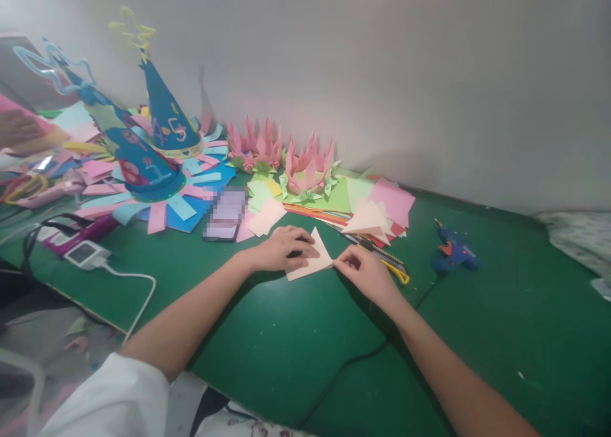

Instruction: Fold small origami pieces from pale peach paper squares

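Near the frame's centre, the left hand (pixel 281 249) is pressing flat, fingers together, on a pale folded paper (pixel 312 261) lying on the green table (pixel 477 335). The right hand (pixel 365 273) is pinching its right corner (glue gun (pixel 452 252) lying further right).

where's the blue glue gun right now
In the head view the glue gun lies on the green table, right of the right hand pinching the folded paper, just past the yellow cutter.
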Demonstrator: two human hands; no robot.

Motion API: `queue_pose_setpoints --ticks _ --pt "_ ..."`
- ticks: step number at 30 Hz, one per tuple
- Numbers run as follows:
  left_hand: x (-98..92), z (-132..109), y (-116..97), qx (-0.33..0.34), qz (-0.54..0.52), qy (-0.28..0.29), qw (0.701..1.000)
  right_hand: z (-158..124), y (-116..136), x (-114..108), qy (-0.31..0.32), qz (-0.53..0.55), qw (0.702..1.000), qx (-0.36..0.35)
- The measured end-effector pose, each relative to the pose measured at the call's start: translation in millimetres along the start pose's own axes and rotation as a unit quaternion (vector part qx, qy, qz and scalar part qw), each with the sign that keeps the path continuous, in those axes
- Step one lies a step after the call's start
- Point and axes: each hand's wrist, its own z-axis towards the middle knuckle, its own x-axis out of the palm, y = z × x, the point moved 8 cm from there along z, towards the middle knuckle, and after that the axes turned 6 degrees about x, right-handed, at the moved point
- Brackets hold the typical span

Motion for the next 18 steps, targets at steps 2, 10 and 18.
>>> queue_pose_setpoints --ticks 2,10,18 --pt "-0.3 0 -1 0.004 0.005 0.001 1.0 2 2 0 -0.01 0.021 1.0 0.004" --pt "0.6 0 -2 0.001 0.006 0.002 1.0 -14 21 2 -0.044 -0.072 0.978 -0.192" --pt "1.8 1 -3 -0.005 0.021 0.017 1.0 -30 18 17 -0.042 -0.228 0.925 -0.301"
